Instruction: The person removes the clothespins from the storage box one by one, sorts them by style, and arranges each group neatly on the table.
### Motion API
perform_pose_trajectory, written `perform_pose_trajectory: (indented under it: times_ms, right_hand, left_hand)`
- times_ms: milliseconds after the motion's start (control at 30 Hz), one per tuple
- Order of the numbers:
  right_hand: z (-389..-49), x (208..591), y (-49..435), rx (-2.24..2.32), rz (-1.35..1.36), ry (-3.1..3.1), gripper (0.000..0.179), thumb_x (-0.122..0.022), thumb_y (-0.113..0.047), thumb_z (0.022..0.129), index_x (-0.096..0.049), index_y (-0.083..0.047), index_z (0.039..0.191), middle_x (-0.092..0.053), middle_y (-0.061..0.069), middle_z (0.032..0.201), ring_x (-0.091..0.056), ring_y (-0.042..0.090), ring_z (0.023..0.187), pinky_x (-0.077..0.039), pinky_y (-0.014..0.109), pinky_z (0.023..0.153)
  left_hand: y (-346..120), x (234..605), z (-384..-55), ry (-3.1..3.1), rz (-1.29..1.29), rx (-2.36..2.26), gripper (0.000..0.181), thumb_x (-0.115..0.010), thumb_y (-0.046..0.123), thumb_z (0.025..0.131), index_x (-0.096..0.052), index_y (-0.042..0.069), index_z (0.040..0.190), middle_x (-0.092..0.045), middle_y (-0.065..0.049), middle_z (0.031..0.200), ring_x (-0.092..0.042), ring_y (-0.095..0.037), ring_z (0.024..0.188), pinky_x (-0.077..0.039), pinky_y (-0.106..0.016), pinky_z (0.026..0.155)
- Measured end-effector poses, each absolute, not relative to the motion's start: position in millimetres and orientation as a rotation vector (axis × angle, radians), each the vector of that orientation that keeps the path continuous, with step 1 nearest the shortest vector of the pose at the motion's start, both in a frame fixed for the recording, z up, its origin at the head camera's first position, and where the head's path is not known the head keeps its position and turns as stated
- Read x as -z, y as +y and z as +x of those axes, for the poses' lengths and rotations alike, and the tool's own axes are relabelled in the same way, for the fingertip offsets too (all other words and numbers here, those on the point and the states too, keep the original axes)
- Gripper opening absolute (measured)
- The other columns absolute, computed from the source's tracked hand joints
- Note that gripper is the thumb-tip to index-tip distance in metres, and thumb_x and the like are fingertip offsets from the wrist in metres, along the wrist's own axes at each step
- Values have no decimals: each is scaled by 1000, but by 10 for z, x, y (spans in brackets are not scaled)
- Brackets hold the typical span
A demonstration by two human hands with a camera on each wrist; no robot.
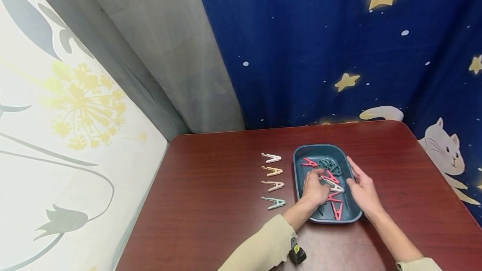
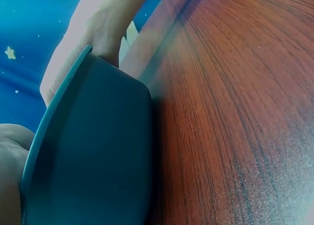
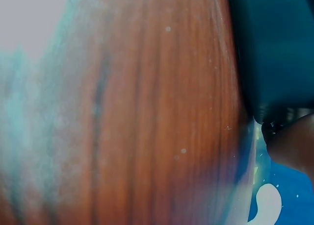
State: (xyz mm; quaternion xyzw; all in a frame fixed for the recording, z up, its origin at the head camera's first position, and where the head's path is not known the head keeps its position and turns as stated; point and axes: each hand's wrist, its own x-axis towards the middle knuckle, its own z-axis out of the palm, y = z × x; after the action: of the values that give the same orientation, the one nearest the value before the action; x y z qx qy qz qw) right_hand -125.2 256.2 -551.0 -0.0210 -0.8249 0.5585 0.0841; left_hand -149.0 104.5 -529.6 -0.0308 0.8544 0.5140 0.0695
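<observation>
My left hand (image 1: 315, 187) reaches over the near-left side of a dark blue-green tray (image 1: 297, 166), its fingers down among the clothespins. The white clothespin (image 1: 335, 185) lies right at the fingertips and thumb; whether they pinch it is hidden. Around it are several pink clothespins (image 1: 337, 211) and a cluster of dark green clothespins (image 1: 329, 166). My right hand (image 1: 363, 191) grips the tray's right side, thumb over the rim and fingers along the outside. In the left wrist view the tray's outer wall (image 2: 103, 146) stands between the left hand (image 2: 12, 156) and the right hand (image 2: 93, 34).
Left of the tray, a spaced column of clothespins lies on the brown table (image 1: 211, 187): a white clothespin (image 1: 272, 157), a yellow clothespin (image 1: 273, 171), a pale pink clothespin (image 1: 273, 185) and a mint clothespin (image 1: 274, 203). Behind the table hangs a blue starry curtain (image 1: 301, 53).
</observation>
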Motion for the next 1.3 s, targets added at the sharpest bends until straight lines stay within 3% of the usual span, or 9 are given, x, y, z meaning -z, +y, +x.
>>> perform_pose_trajectory:
  times_ms: [200, 367, 767, 933, 1100, 1300]
  right_hand:
    - [-1247, 5491, 2567, -1675, -73, -2474, 65, -43, 2, 100, -24, -21, 158, -40, 24, 150, -38, 35, 137, -33, 1, 82]
    - [-1250, 5495, 2570, -1665, -84, -2481, 65, -43, 0, 101, -24, -24, 158, -40, 23, 150, -38, 36, 137, -33, 0, 83]
    - [-1250, 5501, 2563, -1677, -83, -2481, 64, -42, 2, 100, -23, -18, 158, -42, 25, 148, -41, 41, 134, -33, 0, 83]
    - [-1256, 5514, 2560, -1659, -84, -2473, 67, -43, 3, 98, -25, -22, 158, -45, 26, 146, -43, 38, 133, -33, 0, 84]
    - [-1258, 5508, 2556, -1650, -90, -2469, 66, -44, 5, 97, -26, -17, 157, -46, 27, 145, -43, 37, 132, -34, 0, 83]
    - [-1256, 5500, 2553, -1650, -99, -2472, 66, -44, 4, 98, -26, -16, 157, -46, 26, 145, -45, 33, 132, -35, 0, 82]
  left_hand:
    - [1047, 5300, -1489, 2590, -77, -1580, 33, -75, -4, 79, -69, 14, 106, -59, 5, 89, -55, -6, 83, -47, -24, 79]
    - [1045, 5308, -1500, 2587, -47, -1642, 31, -76, -7, 75, -71, 11, 100, -64, 1, 84, -56, -3, 74, -47, -20, 73]
    - [1051, 5321, -1500, 2552, -87, -1664, 31, -79, -7, 73, -68, 12, 95, -66, 4, 82, -62, -6, 75, -49, -19, 73]
    - [1062, 5311, -1483, 2576, -60, -1632, 33, -81, -7, 71, -65, 15, 90, -66, 6, 78, -59, -1, 68, -47, -16, 68]
    - [1068, 5301, -1469, 2555, -11, -1585, 31, -80, -9, 70, -67, 14, 87, -65, 5, 69, -54, 4, 58, -45, -15, 62]
    - [1052, 5315, -1461, 2548, 58, -1502, 30, -83, -3, 73, -67, 17, 88, -63, 10, 67, -55, 4, 58, -46, -16, 61]
